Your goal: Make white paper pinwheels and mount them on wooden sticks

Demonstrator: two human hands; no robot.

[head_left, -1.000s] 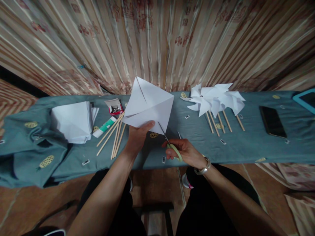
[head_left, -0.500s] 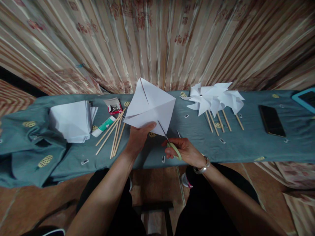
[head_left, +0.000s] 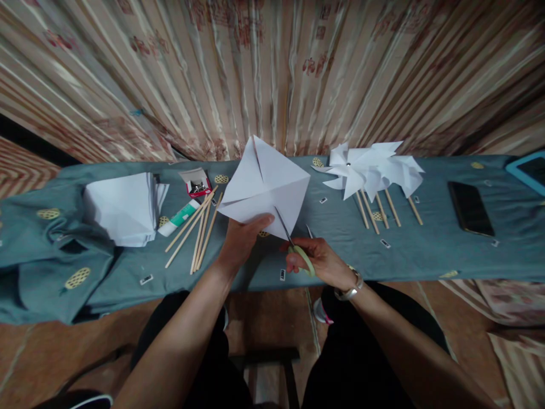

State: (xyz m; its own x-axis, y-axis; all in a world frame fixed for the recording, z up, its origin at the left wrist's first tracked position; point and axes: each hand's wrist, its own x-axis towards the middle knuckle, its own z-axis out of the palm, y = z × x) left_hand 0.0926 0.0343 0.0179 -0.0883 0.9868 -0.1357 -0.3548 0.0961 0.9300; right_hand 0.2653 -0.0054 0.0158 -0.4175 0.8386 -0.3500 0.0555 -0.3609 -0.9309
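Taking the creased white sheet [head_left: 279, 184] as the middle of my dial, with the curtain [head_left: 272, 74] at 12 o'clock, my left hand [head_left: 243, 241] sits at 7 o'clock, pinching the sheet's near edge, thumb on top and fingers hidden underneath. One slit runs in from the corner near 12 o'clock, another from the corner at 8. At 5 o'clock my right hand [head_left: 321, 260] is curled round the green handles of the scissors [head_left: 306, 260]; their blades stand apart, one lying over the sheet's near part, the other beyond its edge. I cannot tell whether the upper blade touches the paper.

Toward 8 o'clock, wooden sticks [head_left: 200, 241] lie fanned on the blue-green cloth [head_left: 413, 258] beside a green-and-white tube [head_left: 182, 217]. At 9 are a small red box [head_left: 198, 184] of metal bits and, farther out, a paper stack [head_left: 121, 210]. At 3 lie overlapping paper pinwheels [head_left: 372, 170], then a dark phone [head_left: 471, 208].
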